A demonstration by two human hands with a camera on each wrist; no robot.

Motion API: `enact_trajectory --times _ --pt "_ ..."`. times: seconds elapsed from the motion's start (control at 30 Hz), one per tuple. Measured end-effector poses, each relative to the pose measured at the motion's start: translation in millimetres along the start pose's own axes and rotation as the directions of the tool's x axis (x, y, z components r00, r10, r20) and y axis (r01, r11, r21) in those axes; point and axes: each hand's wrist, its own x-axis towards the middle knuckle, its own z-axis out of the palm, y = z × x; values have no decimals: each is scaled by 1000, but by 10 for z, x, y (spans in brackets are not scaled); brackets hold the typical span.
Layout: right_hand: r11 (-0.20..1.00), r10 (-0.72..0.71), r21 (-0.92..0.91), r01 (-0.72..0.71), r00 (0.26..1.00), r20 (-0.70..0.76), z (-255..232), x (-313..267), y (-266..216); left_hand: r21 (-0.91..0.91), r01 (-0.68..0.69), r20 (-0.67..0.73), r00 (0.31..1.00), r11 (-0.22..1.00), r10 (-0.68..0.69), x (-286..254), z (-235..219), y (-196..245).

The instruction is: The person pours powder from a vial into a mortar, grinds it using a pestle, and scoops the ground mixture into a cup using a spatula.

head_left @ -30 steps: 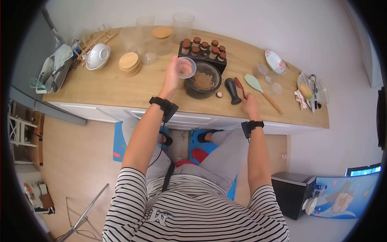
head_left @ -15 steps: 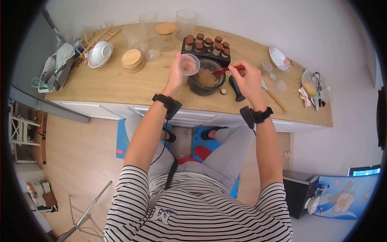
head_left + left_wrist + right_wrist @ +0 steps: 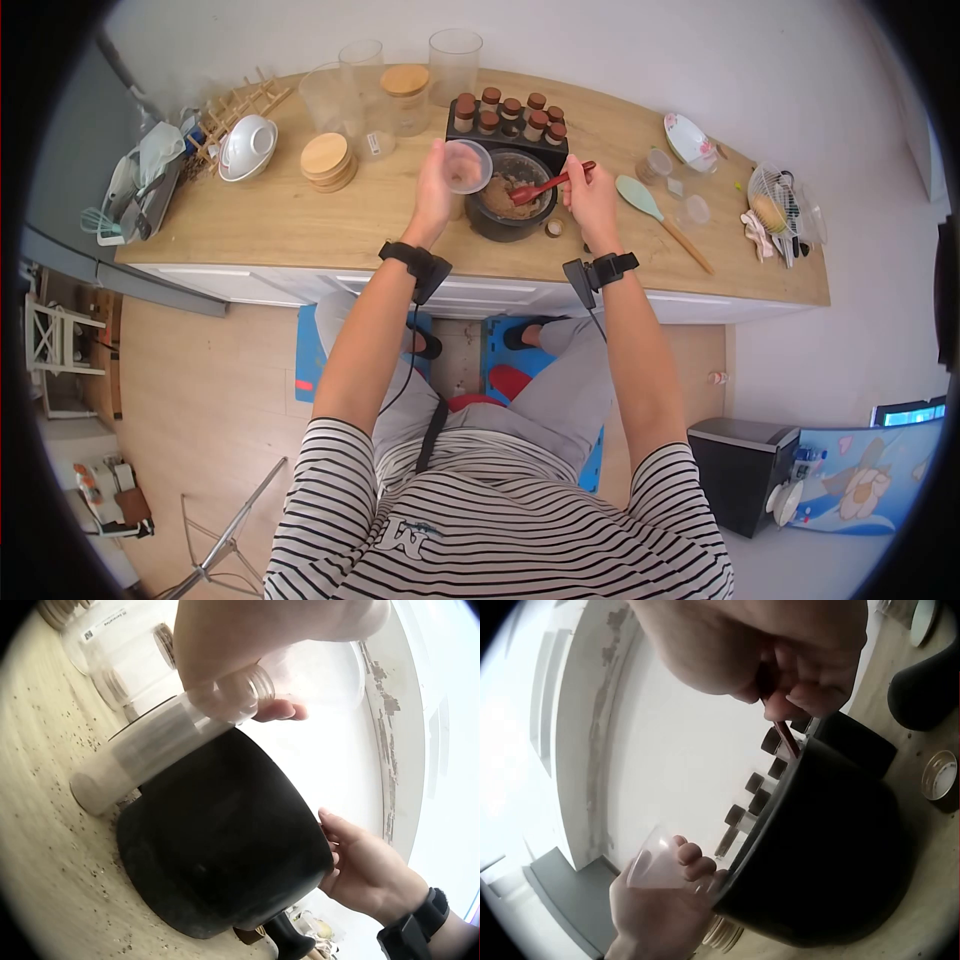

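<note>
Pale wood tabletop runs across the upper half of the frame, against a plain wall. At upper centre the right hand pinches the red spatula by its handle, its blade down in brown, clumpy powder inside the bowl. Left of that, the left hand has its fingers curled round a cup, clear and thin-walled, beside the bowl's rim.

To work the powder well, small, level scoops, with the cup close to the rim, should limit spills; a light grip would spare the cup's soft-looking sides.

The bowl is round, deep and matt black. A smooth glass tube stands beside it; right of the bowl lies a small cap. Behind, a black rack holds brown-lidded jars. Farther right rests a pale green spatula, wooden-handled.
</note>
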Motion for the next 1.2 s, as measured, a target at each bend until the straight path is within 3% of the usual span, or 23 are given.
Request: enact_trajectory --times 0.07,0.2,0.27,0.47,0.63,0.87,1.0,1.07,1.2 --pt "989 116 92 -114 993 -10 34 -8 51 5 3 10 1000 1000 -3 2 -5 -3" --pt "975 156 166 -149 987 -32 55 -41 30 12 -10 25 1000 1000 9 10 -19 -6" --pt "944 184 298 -145 977 -106 17 -58 -11 11 -11 25 1000 1000 10 13 -27 -11" --pt "884 230 429 -188 972 -50 -91 -68 148 5 -8 14 1000 1000 8 17 -4 -6" --pt "852 206 500 -156 977 -47 -149 -13 65 18 -22 0 1000 1000 22 9 -1 6" --pt "810 70 584 -52 997 -8 -141 71 -514 29 -21 24 1000 999 20 18 -45 -22" --pt "848 43 527 -50 999 25 -8 21 -759 56 -12 47 999 998 9 21 -91 -62" --pt "928 -23 372 17 1000 10 65 -17 -828 34 10 16 1000 999 -10 18 -71 -79" --pt "952 -102 294 85 994 44 121 -88 -921 12 55 -14 998 998 -55 28 -87 -97"
